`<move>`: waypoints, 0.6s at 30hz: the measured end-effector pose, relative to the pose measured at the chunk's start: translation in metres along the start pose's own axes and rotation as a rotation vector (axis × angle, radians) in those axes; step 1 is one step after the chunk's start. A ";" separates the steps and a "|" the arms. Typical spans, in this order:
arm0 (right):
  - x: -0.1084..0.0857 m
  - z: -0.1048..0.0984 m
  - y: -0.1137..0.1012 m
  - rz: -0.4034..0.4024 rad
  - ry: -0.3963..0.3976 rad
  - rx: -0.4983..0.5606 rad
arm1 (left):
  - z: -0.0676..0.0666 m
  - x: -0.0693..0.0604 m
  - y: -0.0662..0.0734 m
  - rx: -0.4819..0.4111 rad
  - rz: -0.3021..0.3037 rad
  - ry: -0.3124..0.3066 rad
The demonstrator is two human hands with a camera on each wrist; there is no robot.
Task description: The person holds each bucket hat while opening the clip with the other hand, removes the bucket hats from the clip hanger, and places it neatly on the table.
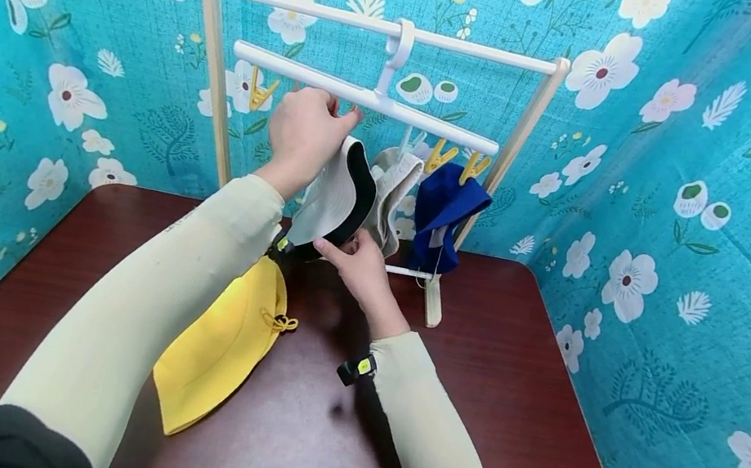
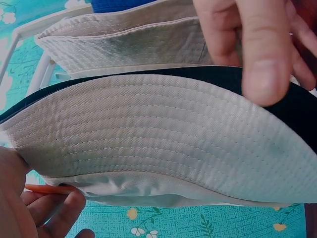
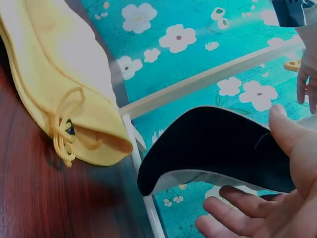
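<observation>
1. Flowered teal cloth (image 1: 735, 269) stood behind and beside the dark red table (image 1: 534, 443).
2. The rack (image 1: 481, 50) stood at the table's back, its top bar carrying the white hanger (image 1: 438, 124), which tilted down toward the right.
3. The yellow hat (image 1: 222, 349) lay on the table, in front of the rack, its cord (image 1: 286, 324) tied in a bow.
4. The white hat (image 1: 330, 193), black inside the brim, was below the hanger, held by both hands, just left of the beige hat (image 1: 392, 187).
5. The blue hat (image 1: 448, 201) hung at the hanger's right end.
6. The left hand (image 1: 307, 127) pinched an orange clip (image 2: 49, 189) at the white hat's crown.
7. The right hand (image 1: 365, 270) held the brim between thumb and fingers, the fingers somewhat spread.
8. One yellow clip (image 1: 262, 92) hung bare near the hanger's left end.
</observation>
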State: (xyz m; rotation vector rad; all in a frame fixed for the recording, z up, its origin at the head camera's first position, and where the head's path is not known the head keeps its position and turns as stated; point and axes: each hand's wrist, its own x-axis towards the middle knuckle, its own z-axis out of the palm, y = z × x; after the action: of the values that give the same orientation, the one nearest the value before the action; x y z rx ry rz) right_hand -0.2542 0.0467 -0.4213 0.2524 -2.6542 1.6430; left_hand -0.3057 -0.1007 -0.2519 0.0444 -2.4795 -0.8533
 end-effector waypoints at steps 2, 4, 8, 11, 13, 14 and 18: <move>0.001 0.003 -0.003 0.019 0.018 0.063 | 0.000 0.000 0.000 0.001 -0.004 0.003; 0.003 0.006 -0.006 0.041 0.018 0.158 | 0.000 0.000 0.001 0.007 -0.006 0.008; 0.005 0.013 -0.012 0.071 0.021 0.323 | 0.000 0.000 0.004 0.031 -0.008 0.013; 0.005 0.015 -0.016 0.056 0.048 0.351 | 0.000 0.000 0.005 0.035 -0.003 0.014; 0.004 0.016 -0.018 0.023 0.066 0.340 | 0.001 0.000 0.005 0.024 0.000 0.018; 0.004 0.016 -0.019 0.003 0.075 0.327 | 0.001 0.000 0.004 0.022 0.001 0.019; 0.004 0.017 -0.019 -0.072 0.109 0.230 | 0.001 0.001 0.001 0.023 -0.005 0.023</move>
State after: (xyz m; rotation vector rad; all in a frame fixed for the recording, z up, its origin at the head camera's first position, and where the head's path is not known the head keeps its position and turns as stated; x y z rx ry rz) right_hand -0.2538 0.0223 -0.4115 0.2486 -2.3501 1.8807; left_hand -0.3065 -0.0995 -0.2512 0.0679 -2.4690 -0.8220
